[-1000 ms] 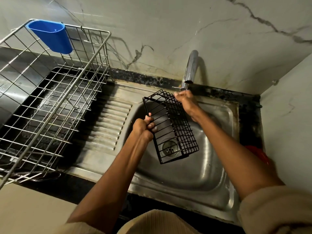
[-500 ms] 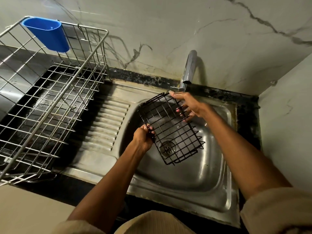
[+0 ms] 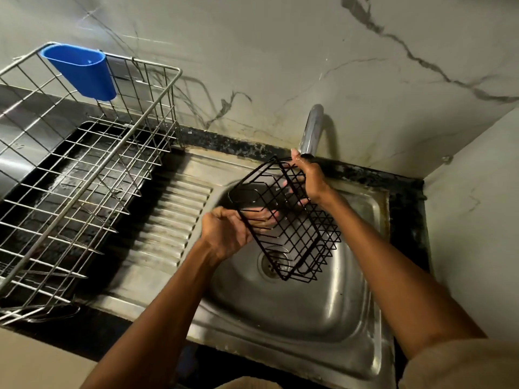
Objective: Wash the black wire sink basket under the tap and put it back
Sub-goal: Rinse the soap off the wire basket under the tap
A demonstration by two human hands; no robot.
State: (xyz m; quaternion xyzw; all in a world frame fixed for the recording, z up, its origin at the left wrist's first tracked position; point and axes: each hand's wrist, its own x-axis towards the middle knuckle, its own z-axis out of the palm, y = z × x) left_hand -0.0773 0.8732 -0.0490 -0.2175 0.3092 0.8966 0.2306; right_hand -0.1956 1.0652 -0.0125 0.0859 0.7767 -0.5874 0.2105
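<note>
Over the steel sink (image 3: 351, 318) at centre frame, I see the black wire basket (image 3: 283, 217) held tilted just below the tap (image 3: 310, 133). My left hand (image 3: 227, 234) curls round its left rim; my right hand (image 3: 309, 178) grips the upper corner. At upper left stands a dish rack (image 3: 84, 175) with a blue cup (image 3: 81, 70).

The black wire sink basket (image 3: 283, 217) is a rectangular open-grid cage of thin coated wire. It is held tilted above the steel sink (image 3: 323, 313), its far corner just beside the tap (image 3: 310, 133) spout, its near end over the drain. The left hand (image 3: 224, 234) grips its left rim; the right hand (image 3: 309, 179) holds the far end. Running water cannot be made out.
</note>
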